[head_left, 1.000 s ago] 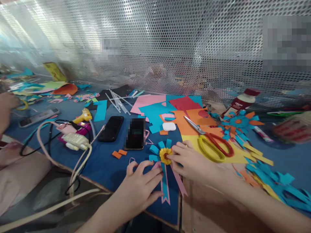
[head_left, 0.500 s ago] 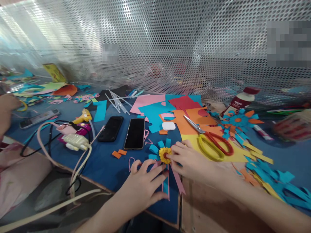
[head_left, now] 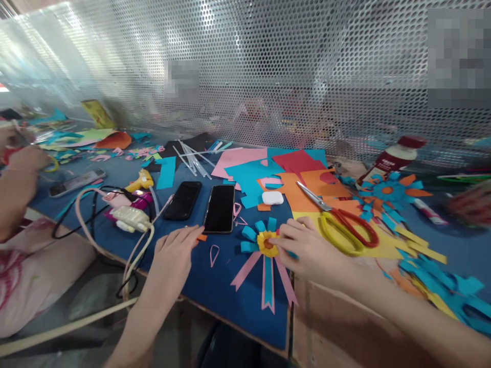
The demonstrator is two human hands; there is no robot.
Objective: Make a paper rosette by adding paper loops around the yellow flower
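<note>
A paper flower (head_left: pixel 267 244) with a yellow center, blue loops and pink and blue ribbon tails lies near the table's front edge. Closed around its right side, my right hand (head_left: pixel 301 246) has a finger against the yellow center. Over to the left, my left hand (head_left: pixel 174 255) is low over the table with its fingers together, the fingertips at a small orange paper piece (head_left: pixel 201 237). That hand partly hides what lies under it. A black phone (head_left: pixel 220 208) lies just beyond the orange piece. Between the hands is a pink paper loop (head_left: pixel 214 255).
Scissors (head_left: pixel 333 212) lie on colored paper at right, near a bottle (head_left: pixel 393 158) and a blue paper flower (head_left: pixel 387 190). Cables and a plug adapter (head_left: pixel 128 217) are at left, beside a yellow glue gun (head_left: pixel 141 180). Another person's hand (head_left: pixel 28 158) is at far left.
My left hand has moved left from the flower to the orange pieces, uncovering the ribbon tails. My right hand stays at the flower. The view has shifted slightly.
</note>
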